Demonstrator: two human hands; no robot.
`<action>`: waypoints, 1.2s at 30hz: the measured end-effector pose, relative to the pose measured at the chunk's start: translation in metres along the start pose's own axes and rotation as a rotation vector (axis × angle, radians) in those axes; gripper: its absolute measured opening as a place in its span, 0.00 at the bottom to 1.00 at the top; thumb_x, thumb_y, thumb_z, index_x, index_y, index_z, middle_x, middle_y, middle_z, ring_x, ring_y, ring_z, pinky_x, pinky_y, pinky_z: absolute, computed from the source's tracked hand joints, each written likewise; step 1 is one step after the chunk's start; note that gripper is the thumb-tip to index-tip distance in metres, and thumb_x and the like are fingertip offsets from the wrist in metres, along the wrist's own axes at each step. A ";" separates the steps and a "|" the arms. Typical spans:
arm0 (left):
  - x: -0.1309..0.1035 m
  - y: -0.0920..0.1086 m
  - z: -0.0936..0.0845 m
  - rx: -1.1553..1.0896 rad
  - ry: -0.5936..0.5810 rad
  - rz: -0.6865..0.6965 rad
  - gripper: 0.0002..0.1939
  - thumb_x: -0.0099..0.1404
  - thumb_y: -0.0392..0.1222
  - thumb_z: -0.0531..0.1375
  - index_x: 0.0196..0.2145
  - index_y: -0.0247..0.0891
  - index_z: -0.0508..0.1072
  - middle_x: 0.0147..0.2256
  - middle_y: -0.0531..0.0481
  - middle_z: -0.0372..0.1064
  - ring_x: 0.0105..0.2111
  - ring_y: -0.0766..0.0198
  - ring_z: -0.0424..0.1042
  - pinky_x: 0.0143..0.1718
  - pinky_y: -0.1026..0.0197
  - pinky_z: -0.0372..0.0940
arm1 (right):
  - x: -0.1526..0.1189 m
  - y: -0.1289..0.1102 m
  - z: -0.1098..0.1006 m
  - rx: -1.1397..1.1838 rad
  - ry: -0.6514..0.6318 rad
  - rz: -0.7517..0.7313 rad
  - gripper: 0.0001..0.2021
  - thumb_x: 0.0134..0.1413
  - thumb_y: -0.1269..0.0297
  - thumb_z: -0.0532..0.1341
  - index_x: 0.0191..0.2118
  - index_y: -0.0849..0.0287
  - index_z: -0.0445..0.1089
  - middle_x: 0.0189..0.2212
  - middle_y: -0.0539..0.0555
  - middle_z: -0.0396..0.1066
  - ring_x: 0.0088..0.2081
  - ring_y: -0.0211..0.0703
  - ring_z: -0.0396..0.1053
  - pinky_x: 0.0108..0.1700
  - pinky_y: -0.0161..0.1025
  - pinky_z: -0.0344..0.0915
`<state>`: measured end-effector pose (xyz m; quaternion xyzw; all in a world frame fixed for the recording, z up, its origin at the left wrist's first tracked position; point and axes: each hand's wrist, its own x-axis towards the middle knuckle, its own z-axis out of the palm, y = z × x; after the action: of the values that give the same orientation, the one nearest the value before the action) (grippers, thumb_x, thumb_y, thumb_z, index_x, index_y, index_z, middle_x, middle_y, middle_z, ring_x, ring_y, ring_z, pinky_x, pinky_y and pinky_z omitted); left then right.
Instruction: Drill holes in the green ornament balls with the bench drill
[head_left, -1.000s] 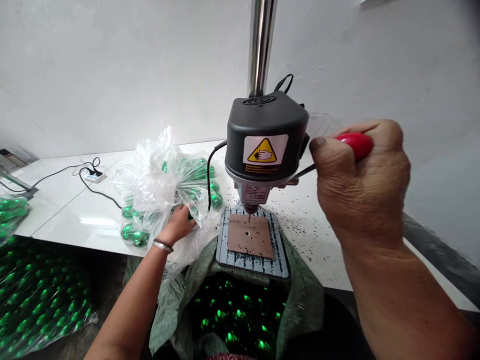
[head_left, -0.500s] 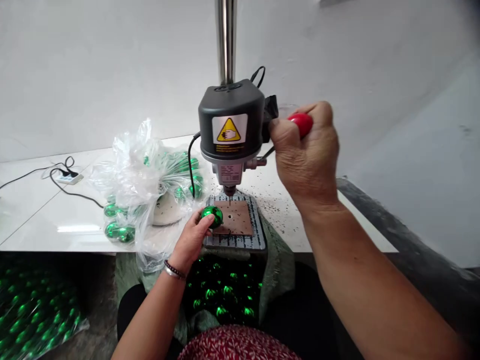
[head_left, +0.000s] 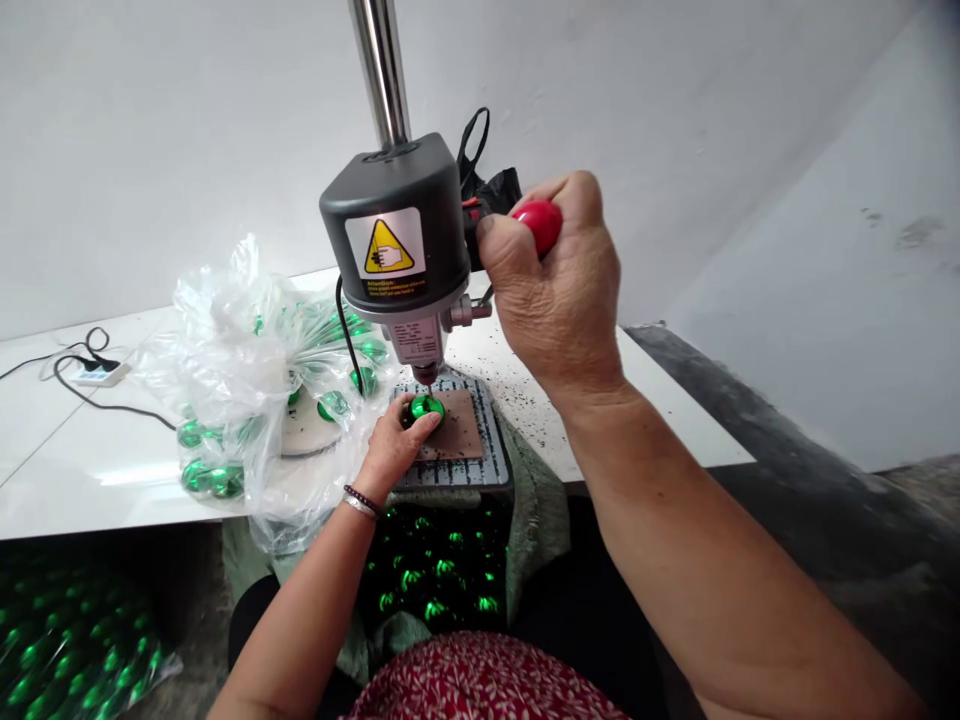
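Under the drill press (head_left: 397,220), my left hand (head_left: 391,440) grips a shiny green ball (head_left: 427,408) between thumb and fingers. The ball sits over the brown board (head_left: 461,425) on the grey slotted base (head_left: 491,440), right below the chuck (head_left: 425,373). Whether the bit touches the ball, I cannot tell. My right hand (head_left: 559,280) is wrapped round the red knob (head_left: 538,225) of the feed lever at the machine's right side. Most of the lever is hidden by that hand.
A clear plastic bag (head_left: 232,370) with green balls lies left of the press. Dark shavings dot the white table (head_left: 667,420). A green sack (head_left: 536,500) of balls hangs at the front edge. A power strip (head_left: 101,373) lies far left; another bag of balls (head_left: 67,640) is below.
My left hand has brought the green ball from the board's left side to beneath the chuck. My right hand stays on the knob. The whole view has shifted and tilted.
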<state>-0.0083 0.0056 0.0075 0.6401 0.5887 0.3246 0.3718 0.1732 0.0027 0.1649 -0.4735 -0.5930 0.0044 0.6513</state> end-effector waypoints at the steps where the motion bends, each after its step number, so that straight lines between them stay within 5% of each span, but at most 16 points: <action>1: 0.000 0.003 0.000 0.046 0.002 -0.002 0.20 0.59 0.52 0.64 0.47 0.41 0.75 0.38 0.49 0.75 0.39 0.58 0.72 0.45 0.57 0.66 | 0.000 -0.002 0.000 -0.003 0.002 0.020 0.11 0.62 0.56 0.56 0.37 0.58 0.56 0.29 0.44 0.59 0.29 0.24 0.56 0.36 0.29 0.61; 8: -0.003 0.019 -0.001 0.462 -0.005 0.030 0.25 0.61 0.52 0.64 0.54 0.43 0.74 0.42 0.44 0.77 0.51 0.45 0.71 0.57 0.42 0.58 | 0.002 -0.021 -0.002 -0.037 -0.013 0.183 0.11 0.59 0.61 0.57 0.35 0.60 0.53 0.28 0.42 0.53 0.28 0.21 0.54 0.38 0.28 0.60; 13: 0.000 0.011 -0.004 0.235 -0.061 -0.007 0.21 0.64 0.55 0.58 0.49 0.41 0.76 0.37 0.49 0.77 0.42 0.55 0.74 0.49 0.55 0.65 | 0.003 -0.025 -0.001 -0.027 0.000 0.218 0.10 0.59 0.63 0.58 0.34 0.59 0.53 0.27 0.42 0.52 0.28 0.23 0.52 0.38 0.27 0.57; 21: 0.010 0.000 -0.005 0.039 -0.050 0.017 0.25 0.62 0.56 0.59 0.51 0.38 0.77 0.43 0.48 0.78 0.46 0.55 0.74 0.52 0.57 0.65 | 0.005 -0.027 0.000 0.053 0.050 0.228 0.14 0.56 0.66 0.61 0.31 0.58 0.51 0.25 0.42 0.51 0.28 0.26 0.48 0.38 0.28 0.55; 36: 0.007 0.006 -0.007 0.089 -0.053 0.023 0.29 0.58 0.50 0.65 0.56 0.41 0.74 0.49 0.50 0.77 0.52 0.55 0.73 0.57 0.57 0.64 | 0.006 -0.029 0.000 -0.005 -0.001 0.234 0.16 0.59 0.64 0.60 0.31 0.57 0.47 0.26 0.42 0.54 0.30 0.27 0.51 0.39 0.28 0.54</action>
<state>-0.0101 0.0132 0.0160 0.6711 0.5851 0.2855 0.3546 0.1588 -0.0102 0.1874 -0.5411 -0.5340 0.0790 0.6449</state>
